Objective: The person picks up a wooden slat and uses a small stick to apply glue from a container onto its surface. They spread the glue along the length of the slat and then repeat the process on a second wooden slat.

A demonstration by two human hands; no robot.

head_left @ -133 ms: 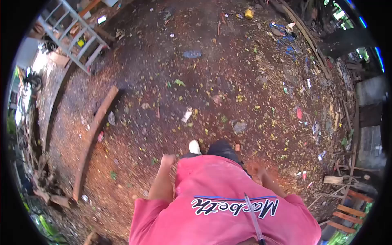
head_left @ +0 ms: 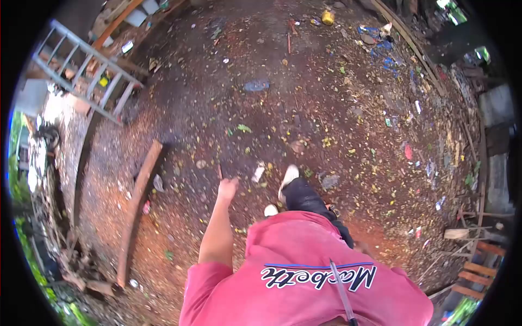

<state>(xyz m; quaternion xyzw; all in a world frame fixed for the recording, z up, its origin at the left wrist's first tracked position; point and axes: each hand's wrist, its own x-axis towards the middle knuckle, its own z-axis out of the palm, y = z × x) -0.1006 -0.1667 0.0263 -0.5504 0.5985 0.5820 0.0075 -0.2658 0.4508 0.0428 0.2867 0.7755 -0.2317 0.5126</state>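
My left hand [head_left: 228, 188] hangs in front of my body at the end of a stretched arm, its fingers loosely curled in and nothing showing in them. Just beyond it, a thin brown stick [head_left: 220, 171] lies on the ground, apart from the hand. Only a small part of my right hand [head_left: 362, 248] shows beside my hip; its fingers are hidden by the shirt and leg. Below me are my pink shirt [head_left: 304, 244] with a pen [head_left: 341, 290] hanging on it, my dark trousers [head_left: 307, 196] and white shoes [head_left: 289, 176].
Damp earth [head_left: 196, 108] with leaves and litter spreads ahead. On the left lie a long wooden beam [head_left: 138, 209] and a metal ladder [head_left: 81, 70]. A yellow container [head_left: 328, 17] sits far ahead. Planks [head_left: 402, 41] and wooden slats [head_left: 476, 277] line the right side.
My left hand has swung forward, and my right hand has drawn back behind the shirt. One dark-trousered leg has stepped forward. The ground has shifted slightly in view.
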